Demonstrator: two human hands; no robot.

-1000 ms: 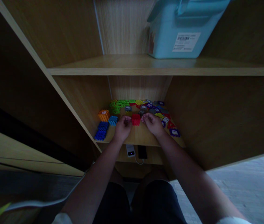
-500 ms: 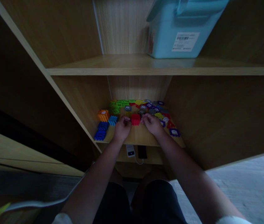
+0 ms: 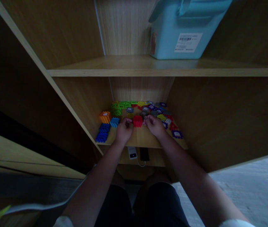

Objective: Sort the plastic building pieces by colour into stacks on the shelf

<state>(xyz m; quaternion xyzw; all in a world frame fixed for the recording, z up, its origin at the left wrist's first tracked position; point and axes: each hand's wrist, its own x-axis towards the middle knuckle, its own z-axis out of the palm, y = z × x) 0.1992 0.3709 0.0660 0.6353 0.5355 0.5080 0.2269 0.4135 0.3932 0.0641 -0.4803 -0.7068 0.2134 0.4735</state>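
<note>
A small stack of red toothed plastic tiles [image 3: 137,121] stands on the middle shelf, between my two hands. My left hand [image 3: 124,128] has its fingers curled, with the tips against or very close to the stack's left side. On the other side, the bent fingers of my right hand [image 3: 153,124] come together at the stack's right edge. Fingertip contact is small and dim. A light-blue stack [image 3: 114,122] lies just left of my left hand, and dark-blue tiles [image 3: 102,132] and an orange stack [image 3: 105,117] are farther left.
Green tiles [image 3: 121,107] lie at the back left. Loose purple tiles [image 3: 177,134], yellow tiles [image 3: 161,117] and grey tiles [image 3: 130,110] spread behind and right. Overhead, a light-blue bin [image 3: 178,37] sits on the upper shelf [image 3: 124,72]. Below are a white power bank [image 3: 132,152] and a black phone [image 3: 144,154].
</note>
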